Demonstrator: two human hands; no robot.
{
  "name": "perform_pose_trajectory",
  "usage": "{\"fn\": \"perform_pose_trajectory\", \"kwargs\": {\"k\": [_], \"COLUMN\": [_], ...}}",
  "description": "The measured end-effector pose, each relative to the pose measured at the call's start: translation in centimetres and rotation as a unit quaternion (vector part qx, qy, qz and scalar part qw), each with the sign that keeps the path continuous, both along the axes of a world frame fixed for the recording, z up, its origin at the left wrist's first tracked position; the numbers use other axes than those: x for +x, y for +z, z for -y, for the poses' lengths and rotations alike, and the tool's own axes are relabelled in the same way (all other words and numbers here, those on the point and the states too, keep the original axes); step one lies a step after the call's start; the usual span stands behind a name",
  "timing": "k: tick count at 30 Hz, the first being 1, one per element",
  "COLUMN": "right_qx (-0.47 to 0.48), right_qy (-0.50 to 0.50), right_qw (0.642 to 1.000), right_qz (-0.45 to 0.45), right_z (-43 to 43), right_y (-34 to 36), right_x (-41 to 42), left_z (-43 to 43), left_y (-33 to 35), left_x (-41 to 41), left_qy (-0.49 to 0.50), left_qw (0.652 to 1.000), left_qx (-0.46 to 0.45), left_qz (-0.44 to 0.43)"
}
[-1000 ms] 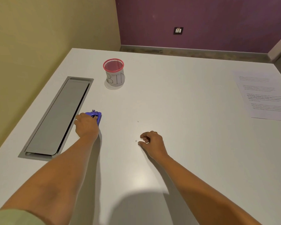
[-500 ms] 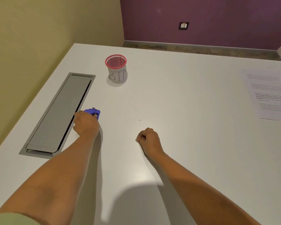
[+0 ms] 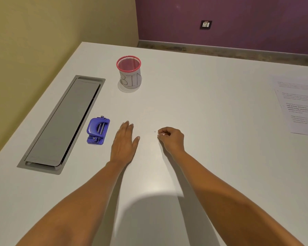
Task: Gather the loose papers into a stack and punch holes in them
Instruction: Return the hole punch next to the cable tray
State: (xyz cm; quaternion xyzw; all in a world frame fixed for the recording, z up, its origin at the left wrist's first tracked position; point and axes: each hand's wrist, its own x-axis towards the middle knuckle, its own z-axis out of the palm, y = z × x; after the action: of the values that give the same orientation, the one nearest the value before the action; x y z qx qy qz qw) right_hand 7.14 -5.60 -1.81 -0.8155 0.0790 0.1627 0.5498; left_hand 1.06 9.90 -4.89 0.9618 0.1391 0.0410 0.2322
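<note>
Papers (image 3: pixel 300 107) lie stacked at the worktop's (image 3: pixel 212 157) far right; the hole punch (image 3: pixel 97 130) sits free at left – we judge punching done, our left hand (image 3: pixel 124 144) open, right hand (image 3: pixel 171 139) pinching a paper dot

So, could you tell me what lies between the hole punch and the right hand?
In the head view, only the flat, open left hand lies between hole punch and right hand.

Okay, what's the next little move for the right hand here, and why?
Probably lift the tiny white paper dot pinched in the right hand and carry it to the red-rimmed mesh cup marked BIN; another white dot lies just beside it.
</note>
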Motion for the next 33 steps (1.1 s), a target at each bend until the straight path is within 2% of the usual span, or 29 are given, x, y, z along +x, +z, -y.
{"fn": "perform_pose_trajectory", "kwargs": {"k": [10, 17, 22, 26, 28, 33], "right_qx": [-0.038, -0.124, -0.124, -0.106, -0.107, -0.072], "right_qy": [0.027, 0.104, 0.125, 0.200, 0.219, 0.127], "right_qw": [0.999, 0.987, 0.983, 0.969, 0.967, 0.989], "right_qz": [0.008, 0.023, -0.043, -0.094, -0.073, 0.021], "right_z": [-1.8, -2.6, -3.8, -5.8, -7.2, -11.6], "right_y": [-0.5, -0.4, 0.9, 3.7, 5.6, 8.9], "right_x": [1.7, 2.1, 4.3, 7.4, 9.2, 14.8], "left_z": [-0.3, -0.4, -0.2, -0.2, -0.2, -0.2], "left_y": [-0.8, -0.9, -0.9, -1.1, -1.2, -1.2], "left_x": [0.6, 0.7, 0.9, 0.9, 0.9, 0.9], "left_qy": [0.029, 0.050, 0.080, 0.087, 0.092, 0.093], "left_qw": [0.999, 0.998, 0.996, 0.996, 0.995, 0.995], "left_qx": [0.035, 0.032, 0.023, 0.026, 0.025, 0.033], "left_qz": [-0.009, -0.002, -0.005, -0.007, -0.005, -0.009]}}
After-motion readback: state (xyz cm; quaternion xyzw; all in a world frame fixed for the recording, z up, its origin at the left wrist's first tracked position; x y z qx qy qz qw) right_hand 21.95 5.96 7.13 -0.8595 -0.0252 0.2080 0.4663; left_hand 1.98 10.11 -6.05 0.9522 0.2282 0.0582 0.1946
